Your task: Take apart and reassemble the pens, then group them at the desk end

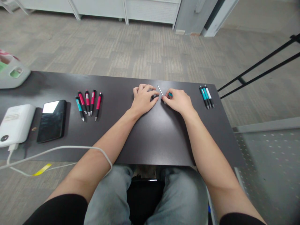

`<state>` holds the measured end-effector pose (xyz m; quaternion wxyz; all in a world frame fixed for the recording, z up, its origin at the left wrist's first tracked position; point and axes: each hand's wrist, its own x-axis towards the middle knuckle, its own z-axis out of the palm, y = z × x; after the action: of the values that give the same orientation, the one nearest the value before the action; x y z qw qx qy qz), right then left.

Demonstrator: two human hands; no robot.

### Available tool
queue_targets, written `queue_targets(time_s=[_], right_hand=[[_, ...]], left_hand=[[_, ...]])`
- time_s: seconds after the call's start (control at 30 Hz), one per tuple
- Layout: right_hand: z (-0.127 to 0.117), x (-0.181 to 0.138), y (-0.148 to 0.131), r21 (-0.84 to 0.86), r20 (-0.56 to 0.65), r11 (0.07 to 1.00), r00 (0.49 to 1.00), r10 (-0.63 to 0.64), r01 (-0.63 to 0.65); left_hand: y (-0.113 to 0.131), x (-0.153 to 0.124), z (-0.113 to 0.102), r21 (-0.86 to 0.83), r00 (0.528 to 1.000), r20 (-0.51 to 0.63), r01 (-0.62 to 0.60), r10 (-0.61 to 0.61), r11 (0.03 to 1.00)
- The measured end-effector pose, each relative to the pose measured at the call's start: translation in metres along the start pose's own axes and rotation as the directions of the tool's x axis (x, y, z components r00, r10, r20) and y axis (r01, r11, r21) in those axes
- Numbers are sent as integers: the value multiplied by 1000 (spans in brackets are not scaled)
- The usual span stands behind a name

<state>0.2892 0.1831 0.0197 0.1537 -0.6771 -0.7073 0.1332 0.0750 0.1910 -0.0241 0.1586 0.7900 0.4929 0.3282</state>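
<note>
My right hand point(179, 99) is closed in a pinch around a pen point(170, 94), of which a bit of teal barrel shows between the fingers. A thin silvery pen refill point(160, 90) slants up and left from those fingertips; whether it sits inside the barrel is hidden. Just to the left, my left hand point(144, 98) rests low on the table, fingers curved and thumb bent towards the index finger. Between that thumb and finger is a small dark piece point(154, 97), too covered to name. The two hands are close but apart.
On the dark table point(152, 137), several red pens point(87, 101) and a teal pen point(80, 108) lie left. Teal and white pens point(206, 97) lie right. A phone point(52, 121), white power bank point(17, 125) and white container point(14, 73) stand far left. A white cable point(70, 147) crosses my left forearm.
</note>
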Motion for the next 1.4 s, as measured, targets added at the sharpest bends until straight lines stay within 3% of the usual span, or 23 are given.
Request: queue_targets(time_s=[0.27, 0.73, 0.93, 1.17, 1.4], right_hand=[[5, 17, 22, 245, -102, 967, 993, -52, 75], [-9, 18, 35, 192, -122, 974, 987, -100, 122], [-11, 18, 32, 308, -145, 943, 986, -82, 124], [-18, 16, 29, 335, -132, 935, 989, -71, 112], [-16, 13, 18, 302, -180, 934, 974, -139, 189]], left_hand=[[-5, 1, 2, 0, 999, -33, 27, -27, 1000], [14, -4, -2, -101, 986, 108, -117, 128, 988], [13, -2, -8, -69, 984, 127, -113, 121, 991], [10, -1, -15, -20, 1000, -12, 8, -8, 1000], [-3, -1, -7, 32, 999, -25, 27, -26, 999]])
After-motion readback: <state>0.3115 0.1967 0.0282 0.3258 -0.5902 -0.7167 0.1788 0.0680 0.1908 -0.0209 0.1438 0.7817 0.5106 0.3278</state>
